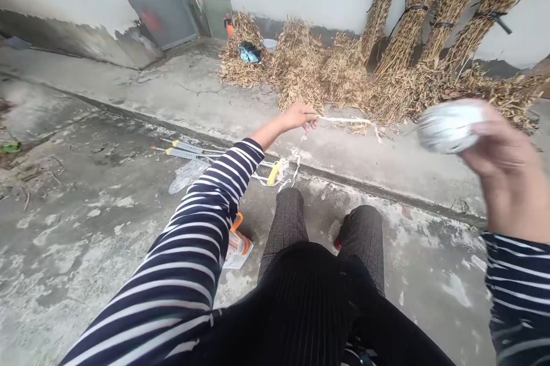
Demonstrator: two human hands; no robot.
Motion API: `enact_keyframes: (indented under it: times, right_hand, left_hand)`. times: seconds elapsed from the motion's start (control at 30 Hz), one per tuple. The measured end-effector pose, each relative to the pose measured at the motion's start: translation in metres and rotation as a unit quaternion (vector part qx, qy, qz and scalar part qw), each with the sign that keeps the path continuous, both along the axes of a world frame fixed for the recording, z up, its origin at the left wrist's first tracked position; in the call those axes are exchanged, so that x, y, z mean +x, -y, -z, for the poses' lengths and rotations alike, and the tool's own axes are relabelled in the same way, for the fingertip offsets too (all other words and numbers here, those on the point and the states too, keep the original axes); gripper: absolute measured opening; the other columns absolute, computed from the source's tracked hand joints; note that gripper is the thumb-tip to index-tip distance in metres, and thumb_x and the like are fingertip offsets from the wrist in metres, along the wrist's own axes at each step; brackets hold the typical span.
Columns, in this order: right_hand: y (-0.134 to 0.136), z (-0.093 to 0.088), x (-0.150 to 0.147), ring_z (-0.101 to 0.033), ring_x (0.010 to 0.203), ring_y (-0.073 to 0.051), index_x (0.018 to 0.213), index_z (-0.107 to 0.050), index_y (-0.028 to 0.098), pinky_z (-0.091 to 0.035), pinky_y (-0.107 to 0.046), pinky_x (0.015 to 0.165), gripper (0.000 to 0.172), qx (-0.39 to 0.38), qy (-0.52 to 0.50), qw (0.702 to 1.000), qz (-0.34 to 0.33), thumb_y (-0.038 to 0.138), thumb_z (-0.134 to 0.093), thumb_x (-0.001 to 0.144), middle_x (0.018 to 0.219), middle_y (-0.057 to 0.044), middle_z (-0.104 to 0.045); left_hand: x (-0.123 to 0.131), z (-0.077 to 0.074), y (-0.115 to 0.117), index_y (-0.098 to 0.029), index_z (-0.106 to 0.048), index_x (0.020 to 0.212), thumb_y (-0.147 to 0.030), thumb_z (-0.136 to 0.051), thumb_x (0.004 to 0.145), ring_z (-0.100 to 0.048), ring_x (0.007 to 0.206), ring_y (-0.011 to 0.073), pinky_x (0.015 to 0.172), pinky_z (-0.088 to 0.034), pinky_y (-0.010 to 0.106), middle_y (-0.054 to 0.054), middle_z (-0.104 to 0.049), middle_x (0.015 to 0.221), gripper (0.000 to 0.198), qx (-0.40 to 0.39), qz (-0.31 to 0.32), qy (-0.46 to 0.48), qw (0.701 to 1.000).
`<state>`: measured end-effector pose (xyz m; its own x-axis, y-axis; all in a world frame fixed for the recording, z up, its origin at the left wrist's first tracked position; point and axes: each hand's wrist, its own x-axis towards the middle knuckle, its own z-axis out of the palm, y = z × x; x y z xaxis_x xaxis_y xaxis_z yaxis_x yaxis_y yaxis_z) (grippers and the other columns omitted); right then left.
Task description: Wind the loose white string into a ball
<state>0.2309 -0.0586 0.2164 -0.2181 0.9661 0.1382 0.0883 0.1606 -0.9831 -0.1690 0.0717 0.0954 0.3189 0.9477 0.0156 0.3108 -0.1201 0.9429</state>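
My right hand (505, 154), out to the right and smeared by motion, is wrapped round a white ball of cord (449, 125). My left hand (299, 117), stretched forward near the middle, pinches a white strip of cord (346, 120). That strip runs rightward from my fingers toward the ball and droops at its far end; its link to the ball is too blurred to make out. Below my left hand more loose white cord (296, 161) trails down to the ground, beside a yellow piece (274, 173) lying among its loops.
Heaps of dry stalks and leaves (309, 65) lie along the wall. Tied bundles (433, 5) lean at the right. Crutch-like poles (184, 148) and a clear plastic bag (184, 176) lie left of my knees. An orange-and-white bag (238, 244) stands beside my leg. A low step edge crosses the concrete.
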Motion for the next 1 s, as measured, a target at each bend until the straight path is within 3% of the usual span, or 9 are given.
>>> enact_keyframes:
  times: [0.03, 0.13, 0.17, 0.33, 0.47, 0.57, 0.67, 0.8, 1.0]
  right_hand:
    - [0.001, 0.006, -0.014, -0.067, 0.102, -0.024, 0.107, -0.078, 0.025, -0.057, -0.041, 0.086, 0.053, -0.029, -0.007, 0.999, -0.021, 0.034, -0.094, 0.058, 0.119, -0.009, -0.072]
    - [-0.002, 0.017, -0.053, -0.063, 0.119, -0.027, 0.100, -0.079, 0.027, -0.058, -0.041, 0.091, 0.047, -0.068, 0.044, 0.992, -0.095, 0.022, -0.090, 0.055, 0.151, -0.003, -0.060]
    - [-0.004, 0.017, -0.063, -0.063, 0.120, -0.027, 0.100, -0.078, 0.026, -0.058, -0.042, 0.092, 0.048, -0.065, 0.051, 0.990, -0.111, 0.022, -0.091, 0.054, 0.149, -0.003, -0.060]
    - [-0.015, 0.002, -0.083, -0.069, 0.093, -0.024, 0.105, -0.075, 0.023, -0.060, -0.038, 0.076, 0.054, -0.099, 0.028, 0.984, -0.142, 0.022, -0.090, 0.053, 0.103, -0.004, -0.073]
    - [-0.011, -0.025, -0.080, -0.068, 0.083, -0.018, 0.100, -0.075, 0.019, -0.058, -0.030, 0.071, 0.050, -0.076, -0.027, 0.989, -0.125, 0.016, -0.083, 0.051, 0.094, -0.001, -0.074]
    - [-0.003, -0.046, -0.080, -0.069, 0.086, -0.017, 0.097, -0.073, 0.019, -0.058, -0.029, 0.076, 0.045, -0.027, -0.086, 0.992, -0.087, 0.017, -0.076, 0.052, 0.094, -0.001, -0.075]
    - [0.001, -0.054, -0.082, -0.071, 0.104, -0.025, 0.099, -0.070, 0.019, -0.060, -0.036, 0.088, 0.048, -0.022, -0.103, 0.991, -0.086, 0.022, -0.074, 0.052, 0.109, -0.005, -0.077]
    - [-0.002, -0.035, -0.087, -0.071, 0.094, -0.024, 0.106, -0.069, 0.021, -0.062, -0.036, 0.075, 0.055, -0.096, -0.044, 0.990, -0.095, 0.026, -0.080, 0.052, 0.113, -0.006, -0.076]
    - [-0.008, -0.003, -0.101, -0.072, 0.093, -0.025, 0.106, -0.072, 0.020, -0.062, -0.035, 0.072, 0.054, -0.115, -0.021, 0.985, -0.124, 0.028, -0.082, 0.054, 0.108, -0.006, -0.076]
  left_hand:
    - [0.014, -0.016, 0.003, -0.007, -0.072, 0.084, -0.016, -0.066, 0.096, -0.068, 0.072, 0.0127, 0.066, -0.054, 0.025, 0.010, -0.074, 0.081, 0.015, 0.018, 0.055, -0.015, 0.998]
    - [0.050, -0.063, 0.024, -0.008, -0.074, 0.087, -0.021, -0.066, 0.097, -0.067, 0.069, 0.0127, 0.068, -0.055, 0.028, 0.009, -0.073, 0.079, 0.018, 0.075, 0.180, -0.073, 0.978]
    - [0.060, -0.077, 0.033, -0.009, -0.075, 0.088, -0.022, -0.066, 0.097, -0.067, 0.069, 0.0128, 0.069, -0.055, 0.030, 0.009, -0.072, 0.078, 0.018, 0.092, 0.207, -0.084, 0.970]
    - [0.086, -0.125, 0.059, -0.010, -0.074, 0.084, -0.020, -0.069, 0.094, -0.065, 0.069, 0.0126, 0.074, -0.055, 0.032, 0.004, -0.064, 0.069, 0.015, 0.182, 0.222, -0.083, 0.954]
    - [0.082, -0.123, 0.051, -0.012, -0.070, 0.080, -0.022, -0.072, 0.093, -0.064, 0.068, 0.0121, 0.075, -0.055, 0.032, 0.001, -0.060, 0.066, 0.016, 0.192, 0.152, -0.049, 0.968]
    - [0.073, -0.103, 0.043, -0.012, -0.070, 0.082, -0.025, -0.073, 0.094, -0.065, 0.068, 0.0122, 0.073, -0.055, 0.030, 0.003, -0.064, 0.068, 0.018, 0.156, 0.120, -0.009, 0.980]
    - [0.069, -0.084, 0.040, -0.011, -0.071, 0.083, -0.029, -0.070, 0.097, -0.064, 0.067, 0.0109, 0.068, -0.054, 0.027, 0.006, -0.069, 0.072, 0.022, 0.135, 0.104, 0.039, 0.985]
    - [0.075, -0.083, 0.048, -0.011, -0.072, 0.080, -0.029, -0.069, 0.096, -0.061, 0.060, 0.0092, 0.064, -0.051, 0.026, 0.005, -0.068, 0.069, 0.024, 0.160, 0.096, 0.031, 0.982]
    - [0.087, -0.112, 0.066, -0.011, -0.074, 0.080, -0.022, -0.068, 0.094, -0.061, 0.065, 0.0112, 0.068, -0.050, 0.028, 0.002, -0.064, 0.066, 0.018, 0.250, 0.091, -0.029, 0.964]
